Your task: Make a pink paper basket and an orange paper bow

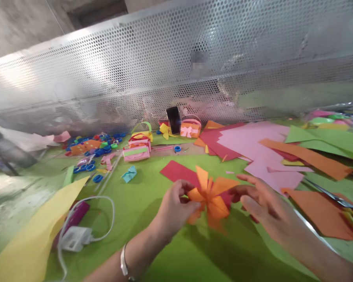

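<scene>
An orange paper flower (209, 196) with folded petals is held above the green table surface. My left hand (179, 203), a silver bangle on its wrist, pinches the flower's left petals between thumb and fingers. Just right of the flower is my right hand (261, 203), fingers stretched and apart from the thumb; the fingertips come close to a petal, and I cannot tell whether they touch it. Behind the flower a red paper sheet (176, 170) lies partly hidden.
Scissors (332, 196) rest on orange paper (314, 213) at right. Pink sheets (253, 137) spread behind. Small paper bags (137, 152) and a phone (173, 119) stand near the perforated metal panel (153, 62). A white charger (76, 238) with cable and yellow paper (32, 231) lie left.
</scene>
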Demonstrator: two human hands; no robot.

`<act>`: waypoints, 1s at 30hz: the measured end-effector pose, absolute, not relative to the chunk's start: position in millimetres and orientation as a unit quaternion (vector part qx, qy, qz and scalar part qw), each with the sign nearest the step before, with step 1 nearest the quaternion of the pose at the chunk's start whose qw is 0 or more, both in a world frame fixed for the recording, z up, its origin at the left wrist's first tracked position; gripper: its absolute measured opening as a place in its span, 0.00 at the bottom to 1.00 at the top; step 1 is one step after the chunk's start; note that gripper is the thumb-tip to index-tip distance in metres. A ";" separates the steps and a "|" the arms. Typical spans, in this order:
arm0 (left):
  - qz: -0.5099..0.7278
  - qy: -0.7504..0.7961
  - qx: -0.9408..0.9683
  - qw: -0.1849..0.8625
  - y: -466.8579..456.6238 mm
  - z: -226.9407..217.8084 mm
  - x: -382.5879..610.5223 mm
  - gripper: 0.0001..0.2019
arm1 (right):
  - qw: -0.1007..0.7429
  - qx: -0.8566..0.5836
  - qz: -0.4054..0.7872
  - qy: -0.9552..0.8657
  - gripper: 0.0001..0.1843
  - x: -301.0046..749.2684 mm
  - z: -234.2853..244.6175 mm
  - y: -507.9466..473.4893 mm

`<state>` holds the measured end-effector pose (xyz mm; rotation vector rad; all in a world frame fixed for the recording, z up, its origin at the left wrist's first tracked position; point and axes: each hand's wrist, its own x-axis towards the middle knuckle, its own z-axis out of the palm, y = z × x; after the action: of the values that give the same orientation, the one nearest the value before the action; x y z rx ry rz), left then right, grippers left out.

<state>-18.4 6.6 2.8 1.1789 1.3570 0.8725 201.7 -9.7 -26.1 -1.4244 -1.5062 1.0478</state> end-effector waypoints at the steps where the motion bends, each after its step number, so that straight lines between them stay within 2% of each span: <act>1: 0.383 0.565 0.453 0.574 4.6 2.4 -16.1 0.16 | 0.405 -0.550 0.449 -0.576 0.37 198.0 -25.9 -12.6; 3: 0.392 0.550 0.400 0.620 -0.2 1.4 -11.0 0.19 | 0.415 -0.538 0.490 -0.546 0.46 188.9 -23.8 -18.9; 5: 0.380 0.525 0.379 0.661 -4.6 1.1 -7.0 0.21 | 0.427 -0.544 0.488 -0.533 0.48 179.6 -19.6 -24.5; 9: 0.309 0.459 0.406 0.728 -9.3 2.8 -6.3 0.24 | 0.416 -0.557 0.474 -0.540 0.39 169.8 -12.4 -28.5; 14: 0.304 0.374 0.446 0.754 -9.7 4.8 -7.2 0.21 | 0.406 -0.529 0.528 -0.526 0.37 170.0 -11.9 -29.2; 20: 0.322 0.472 0.452 0.685 -10.1 2.8 -1.4 0.12 | 0.423 -0.526 0.524 -0.519 0.37 171.7 -7.9 -34.5; 23: 0.318 0.484 0.447 0.681 -9.0 0.1 -1.6 0.10 | 0.428 -0.540 0.489 -0.535 0.32 174.2 -6.3 -34.0; 27: 0.316 0.471 0.451 0.689 -6.7 -3.7 -4.1 0.13 | 0.433 -0.557 0.455 -0.542 0.25 178.9 -7.8 -31.1; 30: 0.333 0.449 0.439 0.703 -5.9 -5.1 -5.4 0.16 | 0.416 -0.547 0.469 -0.555 0.23 184.7 -11.0 -26.9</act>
<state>-5.4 -5.9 -5.1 0.9777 0.9993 0.7398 184.7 -26.9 -11.0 -1.3744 -1.3927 1.1774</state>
